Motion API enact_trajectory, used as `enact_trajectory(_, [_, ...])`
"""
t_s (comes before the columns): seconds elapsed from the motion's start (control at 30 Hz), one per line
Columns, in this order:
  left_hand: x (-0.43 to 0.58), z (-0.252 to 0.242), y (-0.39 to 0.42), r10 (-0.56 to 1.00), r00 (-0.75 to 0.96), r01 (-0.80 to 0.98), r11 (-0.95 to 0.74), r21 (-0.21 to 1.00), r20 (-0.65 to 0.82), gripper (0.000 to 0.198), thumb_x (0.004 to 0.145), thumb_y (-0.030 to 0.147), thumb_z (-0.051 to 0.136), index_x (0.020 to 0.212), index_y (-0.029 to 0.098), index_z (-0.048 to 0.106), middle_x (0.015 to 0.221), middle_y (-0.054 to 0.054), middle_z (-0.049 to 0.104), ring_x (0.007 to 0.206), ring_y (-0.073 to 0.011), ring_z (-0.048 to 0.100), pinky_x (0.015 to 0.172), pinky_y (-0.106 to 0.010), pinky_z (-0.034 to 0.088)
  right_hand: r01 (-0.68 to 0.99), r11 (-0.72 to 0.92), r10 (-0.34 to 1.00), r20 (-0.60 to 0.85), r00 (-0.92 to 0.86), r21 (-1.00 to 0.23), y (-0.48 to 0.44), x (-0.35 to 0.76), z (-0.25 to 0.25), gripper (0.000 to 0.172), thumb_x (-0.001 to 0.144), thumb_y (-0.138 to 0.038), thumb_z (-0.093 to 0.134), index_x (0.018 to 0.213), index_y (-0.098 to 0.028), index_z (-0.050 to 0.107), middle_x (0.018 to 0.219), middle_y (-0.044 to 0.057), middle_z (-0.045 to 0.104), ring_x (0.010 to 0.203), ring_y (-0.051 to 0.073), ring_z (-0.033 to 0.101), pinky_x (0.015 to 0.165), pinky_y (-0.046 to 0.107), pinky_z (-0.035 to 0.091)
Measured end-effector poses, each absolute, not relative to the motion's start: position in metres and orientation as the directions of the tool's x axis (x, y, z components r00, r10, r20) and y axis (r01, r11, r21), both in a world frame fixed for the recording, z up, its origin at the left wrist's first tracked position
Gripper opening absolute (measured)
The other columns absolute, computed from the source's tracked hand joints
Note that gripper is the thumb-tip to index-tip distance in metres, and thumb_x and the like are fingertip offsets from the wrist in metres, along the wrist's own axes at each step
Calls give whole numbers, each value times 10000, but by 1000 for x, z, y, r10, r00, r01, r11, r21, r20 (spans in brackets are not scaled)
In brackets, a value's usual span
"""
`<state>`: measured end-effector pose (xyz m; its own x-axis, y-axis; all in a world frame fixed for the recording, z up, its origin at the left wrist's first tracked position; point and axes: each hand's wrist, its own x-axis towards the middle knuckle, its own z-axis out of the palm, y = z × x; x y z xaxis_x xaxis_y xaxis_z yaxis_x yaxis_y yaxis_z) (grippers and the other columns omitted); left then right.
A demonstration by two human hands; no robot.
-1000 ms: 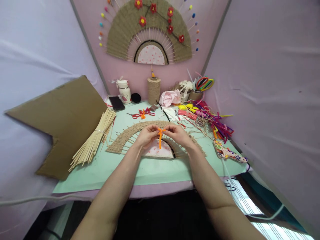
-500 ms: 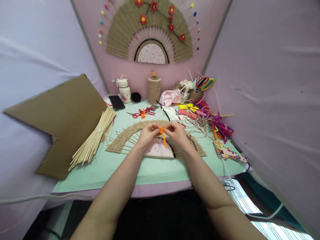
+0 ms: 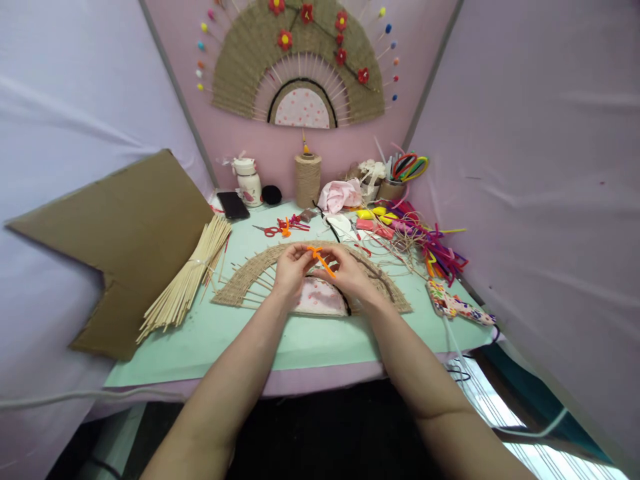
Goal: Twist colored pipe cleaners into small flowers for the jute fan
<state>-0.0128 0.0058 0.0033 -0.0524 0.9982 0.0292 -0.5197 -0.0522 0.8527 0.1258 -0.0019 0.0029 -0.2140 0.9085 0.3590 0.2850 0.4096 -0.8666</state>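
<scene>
From the orange pipe cleaner point(image 3: 325, 262), passable toward six o'clock over the fan point(image 3: 321, 298); blocked at nine by sticks point(image 3: 185, 283), twelve by twine spool point(image 3: 307, 183), three by purple tangle point(image 3: 446, 259).

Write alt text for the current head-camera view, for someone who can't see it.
A person's left hand and right hand hold an orange strip over a woven half-circle fan on a pale-green table. A bundle of sticks lies to the left; a flower-decorated fan hangs behind.
</scene>
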Motion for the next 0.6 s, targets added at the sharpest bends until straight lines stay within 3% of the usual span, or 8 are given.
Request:
enact_trajectory(0.13, [-10,4,4,998,-41,-554,-61,830,46,290,557,204,788,735,151,565,683,15,626,652,-89,593,727,-263,501,140,384,923,383,-41,-912,-5,116,4,263,763,-365,623,942,-174,641,935,62,670,862,171,610,774,308,491])
enact_trajectory(0.3, [-9,1,4,999,-30,-547,-44,836,33,292,560,208,790,747,148,575,697,6,631,673,-104,605,770,-305,504,46,391,920,392,22,-919,-4,116,2,180,782,-324,593,850,-172,661,892,57,671,846,174,615,769,310,493])
enact_trajectory(0.6, [-13,-5,8,998,18,-424,60,904,-58,285,572,222,782,749,129,578,654,-6,638,576,-99,604,644,-248,500,175,424,901,433,14,-889,-1,118,-2,119,770,-278,593,792,-181,659,832,42,644,782,171,597,711,303,474])
